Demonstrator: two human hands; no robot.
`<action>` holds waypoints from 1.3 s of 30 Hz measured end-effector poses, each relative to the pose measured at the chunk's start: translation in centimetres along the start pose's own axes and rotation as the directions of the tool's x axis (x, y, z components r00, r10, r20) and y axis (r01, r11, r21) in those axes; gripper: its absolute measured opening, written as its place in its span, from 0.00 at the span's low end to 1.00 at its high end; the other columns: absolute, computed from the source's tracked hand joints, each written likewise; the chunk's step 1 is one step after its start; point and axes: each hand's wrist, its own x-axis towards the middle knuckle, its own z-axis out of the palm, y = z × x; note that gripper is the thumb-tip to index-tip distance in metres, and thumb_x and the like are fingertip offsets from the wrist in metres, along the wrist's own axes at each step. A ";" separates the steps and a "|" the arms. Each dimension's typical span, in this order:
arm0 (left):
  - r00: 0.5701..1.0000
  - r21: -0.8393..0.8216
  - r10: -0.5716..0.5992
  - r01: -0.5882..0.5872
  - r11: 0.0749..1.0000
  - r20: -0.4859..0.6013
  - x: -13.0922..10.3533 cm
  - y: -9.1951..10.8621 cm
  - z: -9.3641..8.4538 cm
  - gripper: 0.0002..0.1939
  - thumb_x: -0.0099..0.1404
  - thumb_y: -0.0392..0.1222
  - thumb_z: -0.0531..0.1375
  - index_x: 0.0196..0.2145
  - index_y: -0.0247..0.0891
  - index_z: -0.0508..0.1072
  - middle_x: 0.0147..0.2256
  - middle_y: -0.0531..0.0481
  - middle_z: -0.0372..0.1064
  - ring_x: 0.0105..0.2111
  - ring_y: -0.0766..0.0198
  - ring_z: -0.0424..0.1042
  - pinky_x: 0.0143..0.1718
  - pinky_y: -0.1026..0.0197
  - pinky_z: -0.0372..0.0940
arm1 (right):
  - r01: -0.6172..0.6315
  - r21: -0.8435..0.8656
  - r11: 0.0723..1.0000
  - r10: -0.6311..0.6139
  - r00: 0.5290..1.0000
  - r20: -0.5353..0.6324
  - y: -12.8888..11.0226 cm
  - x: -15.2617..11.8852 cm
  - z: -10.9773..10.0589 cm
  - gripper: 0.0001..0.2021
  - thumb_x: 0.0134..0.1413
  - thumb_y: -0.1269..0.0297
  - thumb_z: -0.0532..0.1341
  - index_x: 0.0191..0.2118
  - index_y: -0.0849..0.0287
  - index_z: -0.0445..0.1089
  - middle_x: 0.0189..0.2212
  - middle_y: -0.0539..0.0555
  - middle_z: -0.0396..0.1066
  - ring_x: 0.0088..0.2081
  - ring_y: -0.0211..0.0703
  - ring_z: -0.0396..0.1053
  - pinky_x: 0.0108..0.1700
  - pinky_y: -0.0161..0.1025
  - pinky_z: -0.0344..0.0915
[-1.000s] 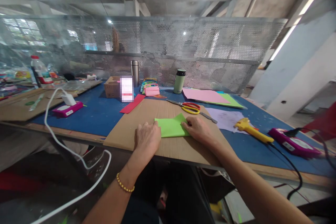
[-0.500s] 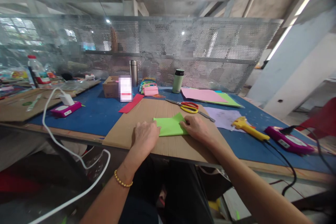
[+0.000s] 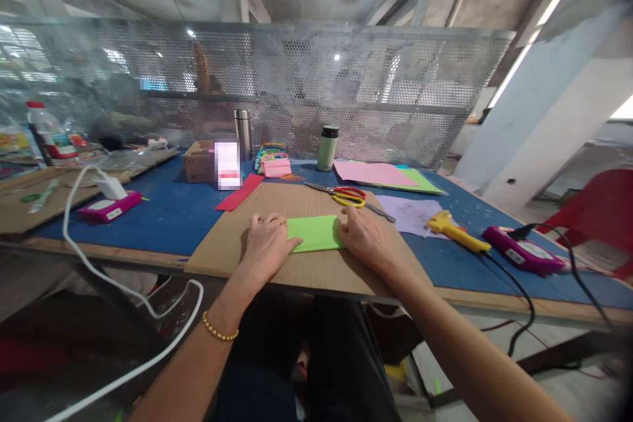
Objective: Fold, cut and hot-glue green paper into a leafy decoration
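Note:
A bright green folded sheet [image 3: 315, 233], of paper or thin foam, lies flat on a piece of cardboard [image 3: 306, 270]. My left hand [image 3: 267, 242] holds its left end, the thumb resting along the lower corner and the fingers curled at the edge. At the opposite end my right hand [image 3: 364, 237] grips the sheet with bent fingers; part of that end is hidden beneath them. Just beyond the right hand are scissors [image 3: 349, 196] with red and yellow handles and a small grey blade-like tool [image 3: 380, 212].
A red strip [image 3: 241, 192] lies left of the cardboard. Behind stand a green flask [image 3: 328, 148], a steel flask [image 3: 242, 135] and a cardboard box [image 3: 198, 161]. Pink sheets [image 3: 373, 173], a yellow glue gun [image 3: 457, 231] and a purple power strip [image 3: 523, 250] are rightward.
The raised flap at the sheet's upper right has come down, so the sheet is now a flat rectangle. Both hands remain at its ends; the view has shifted slightly.

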 end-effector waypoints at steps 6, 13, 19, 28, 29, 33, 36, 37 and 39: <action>1.000 0.029 0.014 -0.014 0.999 -0.001 0.2 -0.1 0.1 0.20 0.73 0.51 0.55 0.43 0.32 0.78 0.47 0.33 0.77 0.55 0.44 0.69 0.54 0.42 0.52 | 0.512 0.062 0.857 -0.503 0.856 -0.119 -2.5 -1.6 0.1 0.21 0.65 0.60 0.58 0.60 0.64 0.66 0.63 0.68 0.63 0.66 0.61 0.56 0.66 0.57 0.52; 1.000 0.042 -0.013 0.013 0.999 -0.012 0.0 0.0 0.0 0.20 0.73 0.53 0.55 0.43 0.33 0.78 0.45 0.34 0.78 0.53 0.44 0.70 0.54 0.42 0.53 | 0.532 0.275 0.801 -0.576 0.809 0.114 -2.9 -3.7 0.8 0.39 0.68 0.39 0.46 0.68 0.70 0.58 0.68 0.72 0.56 0.70 0.61 0.50 0.69 0.58 0.52; 0.999 0.060 -0.043 0.042 0.997 0.019 -0.1 0.2 -0.3 0.16 0.70 0.52 0.60 0.43 0.37 0.78 0.46 0.37 0.79 0.52 0.46 0.71 0.52 0.45 0.53 | 0.485 0.137 0.864 -0.499 0.860 0.106 1.1 -5.6 0.0 0.35 0.70 0.44 0.49 0.67 0.70 0.59 0.68 0.72 0.56 0.70 0.62 0.52 0.67 0.58 0.55; 0.999 0.004 -0.038 0.038 0.999 0.017 0.1 0.0 -0.1 0.15 0.70 0.51 0.60 0.41 0.35 0.77 0.44 0.37 0.78 0.48 0.46 0.73 0.51 0.47 0.53 | 0.583 -0.002 0.812 -0.583 0.812 0.012 2.4 -3.5 -2.6 0.11 0.64 0.73 0.56 0.48 0.60 0.73 0.48 0.63 0.75 0.50 0.53 0.69 0.54 0.49 0.62; 0.999 0.005 -0.036 0.036 0.999 0.020 0.0 0.0 -0.1 0.16 0.70 0.51 0.60 0.41 0.34 0.76 0.44 0.36 0.78 0.48 0.46 0.73 0.51 0.46 0.53 | 0.624 0.004 0.781 -0.624 0.781 0.039 2.1 -3.1 -2.7 0.12 0.63 0.76 0.55 0.46 0.60 0.73 0.46 0.61 0.76 0.48 0.51 0.70 0.52 0.46 0.62; 1.000 0.015 -0.012 0.012 1.000 0.006 0.0 -0.1 0.0 0.17 0.71 0.51 0.58 0.42 0.33 0.76 0.44 0.35 0.78 0.48 0.45 0.73 0.52 0.45 0.53 | 0.622 -0.039 0.782 -0.610 0.777 0.155 1.0 -2.2 -2.6 0.11 0.62 0.79 0.54 0.36 0.61 0.72 0.33 0.56 0.75 0.36 0.46 0.69 0.46 0.42 0.61; 1.000 0.014 -0.005 0.005 1.000 -0.007 -0.1 -0.1 0.2 0.18 0.73 0.50 0.55 0.44 0.32 0.76 0.45 0.35 0.77 0.49 0.46 0.73 0.53 0.44 0.52 | 0.584 -0.021 0.812 -0.577 0.807 0.129 0.9 -2.1 -2.1 0.11 0.64 0.78 0.54 0.37 0.62 0.73 0.36 0.58 0.75 0.38 0.46 0.69 0.43 0.40 0.60; 1.000 0.014 -0.007 0.007 1.000 -0.002 -0.1 -0.1 0.3 0.18 0.73 0.50 0.55 0.44 0.32 0.76 0.45 0.35 0.77 0.49 0.46 0.73 0.53 0.44 0.52 | 0.570 0.004 0.822 -0.567 0.817 0.107 1.0 -2.2 -1.9 0.11 0.65 0.77 0.54 0.39 0.62 0.74 0.37 0.58 0.75 0.38 0.46 0.70 0.43 0.40 0.61; 1.000 0.015 -0.016 0.016 1.000 -0.001 -0.2 -0.1 0.6 0.17 0.73 0.50 0.56 0.45 0.32 0.76 0.47 0.36 0.77 0.49 0.46 0.73 0.54 0.45 0.51 | 0.547 0.065 0.835 -0.550 0.833 0.053 1.3 -2.4 -1.5 0.12 0.66 0.76 0.54 0.42 0.62 0.75 0.38 0.59 0.75 0.40 0.46 0.70 0.43 0.39 0.62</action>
